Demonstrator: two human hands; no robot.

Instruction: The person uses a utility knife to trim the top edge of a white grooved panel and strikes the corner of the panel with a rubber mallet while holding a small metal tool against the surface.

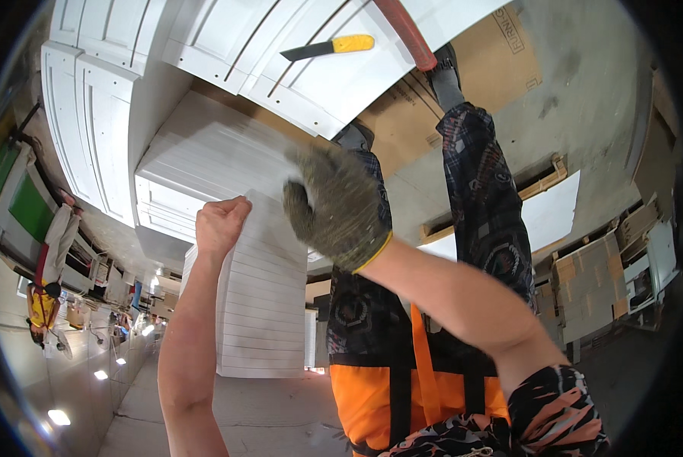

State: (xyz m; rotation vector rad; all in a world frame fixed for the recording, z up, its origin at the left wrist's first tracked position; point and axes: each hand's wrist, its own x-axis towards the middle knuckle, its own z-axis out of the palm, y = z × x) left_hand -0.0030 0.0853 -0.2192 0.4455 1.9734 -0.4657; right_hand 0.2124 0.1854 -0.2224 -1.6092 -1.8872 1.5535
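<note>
My left hand (223,222) is bare and closed, its fingers curled over a stack of white grooved panels (261,320); whatever it may hold is hidden. To its right, my right hand (337,204) wears a dark knitted glove with a yellow cuff. Motion blurs its fingertips, but the thumb stands apart from the fingers and nothing shows between them. Farther off, a knife (332,47) with a yellow handle and dark blade lies on white framed panels (311,84). A red bar-shaped thing (406,34) lies near it, by my foot.
White panelled doors (90,129) stand at the left. Flattened cardboard (478,72) covers part of the concrete floor under my feet. Wooden pallet pieces (539,177) and a white sheet (555,213) lie right of my legs. Cardboard boxes (589,286) stand farther right; a person (43,308) is far left.
</note>
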